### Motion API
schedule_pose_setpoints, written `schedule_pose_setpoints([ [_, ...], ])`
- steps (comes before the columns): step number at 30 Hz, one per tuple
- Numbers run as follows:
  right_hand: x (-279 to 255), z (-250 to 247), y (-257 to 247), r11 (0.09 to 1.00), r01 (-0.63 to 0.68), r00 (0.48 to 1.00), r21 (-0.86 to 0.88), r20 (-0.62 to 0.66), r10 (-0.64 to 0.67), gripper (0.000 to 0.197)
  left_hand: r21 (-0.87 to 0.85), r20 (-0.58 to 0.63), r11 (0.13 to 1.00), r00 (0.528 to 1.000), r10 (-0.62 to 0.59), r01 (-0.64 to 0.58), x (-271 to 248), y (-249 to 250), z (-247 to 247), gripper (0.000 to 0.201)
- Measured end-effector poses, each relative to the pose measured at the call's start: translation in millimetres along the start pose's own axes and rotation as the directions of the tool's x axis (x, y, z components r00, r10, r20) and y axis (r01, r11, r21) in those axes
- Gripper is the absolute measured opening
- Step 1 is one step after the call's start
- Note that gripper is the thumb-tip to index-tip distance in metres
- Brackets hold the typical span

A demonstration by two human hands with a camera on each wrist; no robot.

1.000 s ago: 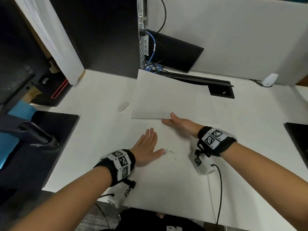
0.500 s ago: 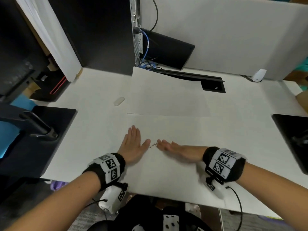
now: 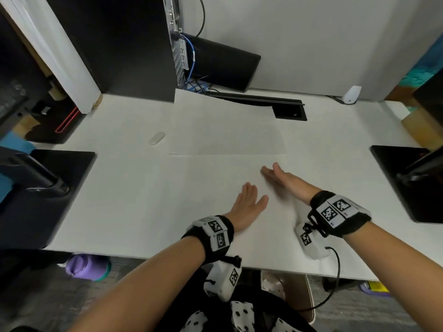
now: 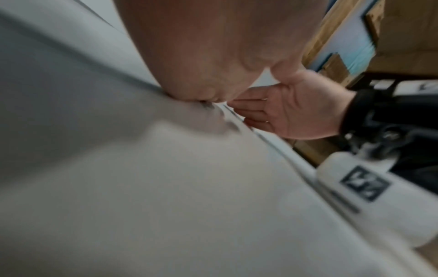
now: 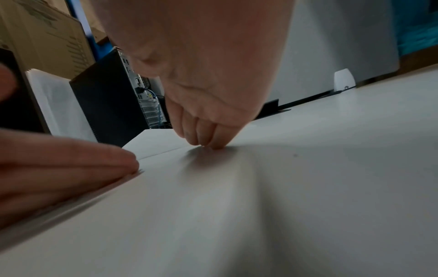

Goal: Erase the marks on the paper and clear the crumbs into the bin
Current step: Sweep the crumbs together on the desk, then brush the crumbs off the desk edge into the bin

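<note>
- The white desk (image 3: 124, 192) fills most of my view, with a black computer tower (image 3: 115, 44) standing at its far edge and dark monitor bases at the left (image 3: 48, 188) and right (image 3: 407, 183).
- The sheet of paper (image 3: 225, 130) lies flat at the far middle of the desk, its near edge just beyond my hands and apart from them.
- My left hand (image 3: 248, 207) lies palm down on the desk near me, fingers straight and pressed together, thumb out to the right, holding nothing.
- My right hand (image 3: 281, 178) stands on its little-finger edge just to the right and farther out, fingers straight and together, their tips touching the desk.
- A white eraser (image 3: 157, 138) rests on the desk left of the paper, well apart from both hands.
- A few dark crumbs (image 4: 208, 105) sit blurred at the edge of my left hand in the left wrist view.
</note>
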State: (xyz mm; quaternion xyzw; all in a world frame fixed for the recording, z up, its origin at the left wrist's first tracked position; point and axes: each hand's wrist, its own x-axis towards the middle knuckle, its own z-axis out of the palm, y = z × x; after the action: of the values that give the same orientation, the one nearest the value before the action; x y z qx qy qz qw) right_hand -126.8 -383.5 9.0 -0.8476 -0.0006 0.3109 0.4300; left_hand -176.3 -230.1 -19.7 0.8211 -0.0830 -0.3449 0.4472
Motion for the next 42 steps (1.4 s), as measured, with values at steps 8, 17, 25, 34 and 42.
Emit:
schedule_pose_setpoints([
  [8, 24.6, 13.5, -20.8, 0.942, -0.003, 0.986, -0.334, 0.156, 0.059, 0.083, -0.049, -0.404, 0.994, 0.908, -0.110, 0.098, -29.1, -39.5, -67.4, 0.059],
  [17, -15.4, 42.5, 4.1, 0.990, 0.060, 0.952, 0.124, 0.292, -0.094, 0.070, 0.380, -0.295, 0.881, 0.940, -0.171, 0.280, -24.3, -61.2, -41.8, 0.077],
  [25, -27.5, -7.4, 31.7, 0.983, 0.030, 0.982, 0.181, -0.191, 0.005, 0.077, 0.510, -0.066, 0.859, 0.998, -0.017, 0.048, 3.8, -9.4, 15.9, 0.080],
  [34, -28.2, -30.3, 35.6, 0.988, -0.107, 0.941, 0.111, -0.308, 0.137, 0.071, 0.019, 0.021, 0.989, 0.989, 0.146, -0.146, 5.7, 23.4, 28.2, 0.061],
  [42, -13.7, 10.8, 10.8, 0.932, -0.272, 0.961, -0.239, -0.109, 0.253, 0.055, 0.306, -0.251, 0.935, 0.963, -0.102, 0.178, -16.7, -41.4, -38.1, 0.070],
])
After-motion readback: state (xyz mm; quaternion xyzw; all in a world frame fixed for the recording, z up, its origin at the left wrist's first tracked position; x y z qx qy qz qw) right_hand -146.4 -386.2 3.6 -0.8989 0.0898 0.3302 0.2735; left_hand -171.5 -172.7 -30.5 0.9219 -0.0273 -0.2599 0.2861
